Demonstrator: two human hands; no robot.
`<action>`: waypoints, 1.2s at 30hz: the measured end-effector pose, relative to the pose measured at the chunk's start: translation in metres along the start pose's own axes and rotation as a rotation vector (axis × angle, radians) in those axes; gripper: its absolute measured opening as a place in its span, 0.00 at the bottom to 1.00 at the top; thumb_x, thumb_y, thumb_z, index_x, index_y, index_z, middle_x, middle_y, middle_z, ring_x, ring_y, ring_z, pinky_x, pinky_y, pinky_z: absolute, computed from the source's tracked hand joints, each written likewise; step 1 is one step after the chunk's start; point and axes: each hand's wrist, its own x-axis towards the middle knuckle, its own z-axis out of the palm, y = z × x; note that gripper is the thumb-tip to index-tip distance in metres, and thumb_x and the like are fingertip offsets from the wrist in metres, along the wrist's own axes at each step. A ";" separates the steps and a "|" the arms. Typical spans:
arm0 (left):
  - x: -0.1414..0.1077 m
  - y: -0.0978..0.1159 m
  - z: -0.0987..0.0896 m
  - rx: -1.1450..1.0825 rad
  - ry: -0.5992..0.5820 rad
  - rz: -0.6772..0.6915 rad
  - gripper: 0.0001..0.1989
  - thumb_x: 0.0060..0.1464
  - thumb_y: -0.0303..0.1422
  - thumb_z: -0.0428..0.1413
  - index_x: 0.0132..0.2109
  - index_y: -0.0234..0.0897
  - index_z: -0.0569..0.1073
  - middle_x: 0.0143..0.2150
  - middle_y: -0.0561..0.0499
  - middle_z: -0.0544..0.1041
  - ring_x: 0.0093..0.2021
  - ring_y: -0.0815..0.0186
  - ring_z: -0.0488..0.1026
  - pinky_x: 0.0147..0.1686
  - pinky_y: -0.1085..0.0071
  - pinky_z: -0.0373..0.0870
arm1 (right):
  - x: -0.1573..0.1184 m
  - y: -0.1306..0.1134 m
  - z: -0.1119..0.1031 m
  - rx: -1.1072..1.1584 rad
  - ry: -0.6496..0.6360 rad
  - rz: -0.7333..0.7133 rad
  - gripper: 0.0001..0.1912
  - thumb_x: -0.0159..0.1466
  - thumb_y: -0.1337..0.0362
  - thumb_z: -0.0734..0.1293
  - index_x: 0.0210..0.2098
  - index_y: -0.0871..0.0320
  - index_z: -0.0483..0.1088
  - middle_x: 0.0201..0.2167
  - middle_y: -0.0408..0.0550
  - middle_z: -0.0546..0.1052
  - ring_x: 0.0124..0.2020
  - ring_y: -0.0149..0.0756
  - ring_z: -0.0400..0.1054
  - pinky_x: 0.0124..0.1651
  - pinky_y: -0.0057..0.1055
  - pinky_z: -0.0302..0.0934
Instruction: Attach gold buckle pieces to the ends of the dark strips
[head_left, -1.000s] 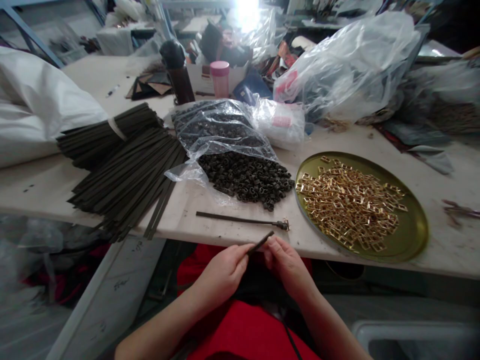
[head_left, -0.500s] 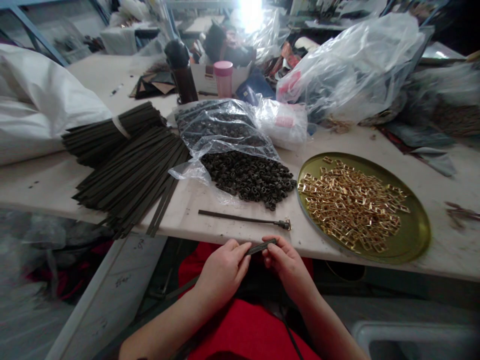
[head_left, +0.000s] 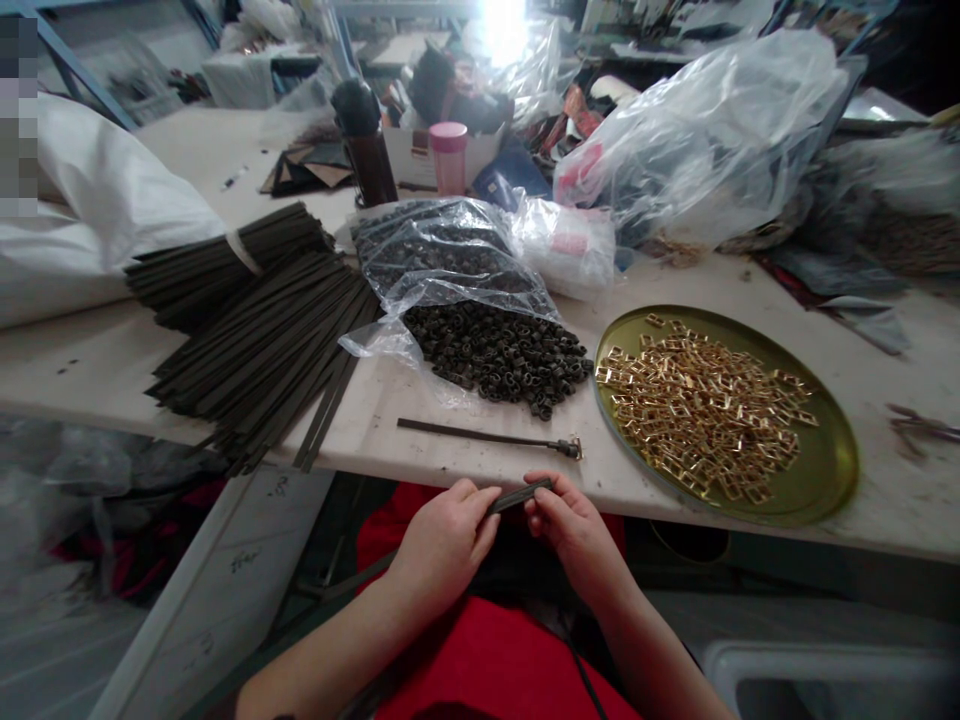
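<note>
A dark strap [head_left: 517, 497] is held between both hands in front of the table edge. My left hand [head_left: 450, 535] is closed on it, and its long end trails out behind toward the left. At the other end, my right hand [head_left: 566, 520] pinches the strap between thumb and fingers. Just beyond the hands, a finished-looking strap [head_left: 480, 436] with a loop and a gold buckle [head_left: 576, 449] lies on the table. Further off is a heap of small dark loops [head_left: 502, 360], partly under a clear plastic bag [head_left: 450, 250].
Gold buckles [head_left: 705, 400] fill a round gold tray [head_left: 829, 480] on the right. Bundled dark straps [head_left: 262, 350] lie at left by a white sack [head_left: 112, 200]. A dark bottle [head_left: 367, 140] and a pink-lidded jar [head_left: 448, 160] stand behind. Pliers-like tool [head_left: 922, 425] lies far right.
Both hands keep their hold on the strap in nearly the same place. The view has shifted very slightly, and a blurred patch appears at the upper left edge.
</note>
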 end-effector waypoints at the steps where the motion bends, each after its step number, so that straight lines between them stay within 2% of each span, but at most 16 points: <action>1: 0.000 -0.001 -0.001 -0.018 -0.003 0.000 0.14 0.59 0.31 0.44 0.47 0.38 0.70 0.36 0.49 0.71 0.35 0.66 0.69 0.34 0.73 0.64 | 0.000 0.000 -0.001 0.010 0.008 -0.009 0.15 0.55 0.59 0.66 0.40 0.58 0.65 0.23 0.39 0.68 0.22 0.26 0.59 0.28 0.26 0.53; 8: -0.004 -0.002 -0.012 -0.284 -0.052 -0.045 0.14 0.56 0.31 0.47 0.47 0.36 0.72 0.41 0.45 0.74 0.41 0.62 0.70 0.40 0.70 0.65 | 0.004 -0.010 -0.013 0.110 0.104 -0.117 0.14 0.55 0.60 0.67 0.40 0.55 0.67 0.21 0.38 0.67 0.21 0.26 0.56 0.25 0.24 0.52; 10: -0.005 0.000 -0.014 -0.457 -0.143 -0.054 0.15 0.55 0.31 0.47 0.48 0.36 0.71 0.38 0.48 0.75 0.36 0.65 0.70 0.35 0.72 0.66 | 0.006 -0.012 -0.015 0.133 0.137 -0.155 0.14 0.55 0.60 0.67 0.40 0.55 0.68 0.20 0.38 0.65 0.21 0.26 0.56 0.24 0.24 0.53; 12: -0.006 0.004 -0.012 -0.685 -0.289 -0.098 0.15 0.56 0.31 0.45 0.48 0.36 0.70 0.32 0.51 0.74 0.26 0.70 0.68 0.26 0.75 0.63 | 0.006 -0.012 -0.014 0.138 0.138 -0.165 0.14 0.55 0.59 0.68 0.40 0.56 0.68 0.20 0.38 0.64 0.21 0.26 0.56 0.24 0.24 0.53; 15: -0.004 0.009 -0.005 -1.036 -0.456 -0.219 0.14 0.56 0.33 0.45 0.46 0.32 0.69 0.26 0.53 0.72 0.17 0.76 0.63 0.18 0.79 0.57 | 0.005 -0.008 -0.009 0.103 0.056 -0.104 0.14 0.56 0.57 0.67 0.39 0.57 0.68 0.19 0.38 0.64 0.20 0.25 0.55 0.23 0.24 0.52; 17: -0.001 0.010 -0.001 -1.248 -0.485 -0.290 0.14 0.54 0.34 0.47 0.45 0.30 0.68 0.25 0.53 0.72 0.16 0.77 0.63 0.16 0.80 0.55 | 0.004 -0.005 -0.006 0.074 0.011 -0.058 0.14 0.57 0.56 0.66 0.38 0.57 0.67 0.19 0.38 0.63 0.20 0.26 0.55 0.24 0.25 0.53; 20: 0.002 0.011 0.003 -1.466 -0.461 -0.383 0.14 0.52 0.34 0.51 0.44 0.30 0.69 0.24 0.52 0.73 0.14 0.77 0.62 0.14 0.81 0.54 | 0.005 -0.001 -0.004 0.037 -0.003 -0.039 0.13 0.58 0.54 0.65 0.33 0.57 0.66 0.18 0.37 0.63 0.19 0.26 0.55 0.24 0.26 0.53; 24: 0.003 0.012 0.003 -1.556 -0.440 -0.452 0.14 0.50 0.32 0.52 0.44 0.29 0.70 0.24 0.51 0.74 0.13 0.77 0.63 0.13 0.81 0.53 | 0.008 -0.002 -0.005 -0.001 -0.012 -0.053 0.14 0.58 0.52 0.64 0.28 0.57 0.64 0.18 0.37 0.61 0.18 0.26 0.54 0.23 0.26 0.52; 32: 0.005 0.011 0.001 -1.578 -0.467 -0.478 0.15 0.49 0.29 0.50 0.45 0.29 0.70 0.25 0.49 0.75 0.13 0.76 0.62 0.12 0.79 0.52 | 0.011 -0.004 -0.005 -0.016 -0.022 -0.055 0.13 0.59 0.53 0.63 0.28 0.56 0.63 0.18 0.37 0.60 0.18 0.26 0.53 0.23 0.26 0.49; 36: 0.006 0.010 0.000 -1.524 -0.477 -0.465 0.16 0.51 0.32 0.49 0.47 0.30 0.69 0.22 0.53 0.71 0.12 0.78 0.55 0.13 0.78 0.46 | 0.009 -0.007 -0.004 -0.012 -0.021 -0.080 0.14 0.59 0.52 0.63 0.26 0.57 0.62 0.18 0.37 0.60 0.19 0.26 0.52 0.23 0.25 0.48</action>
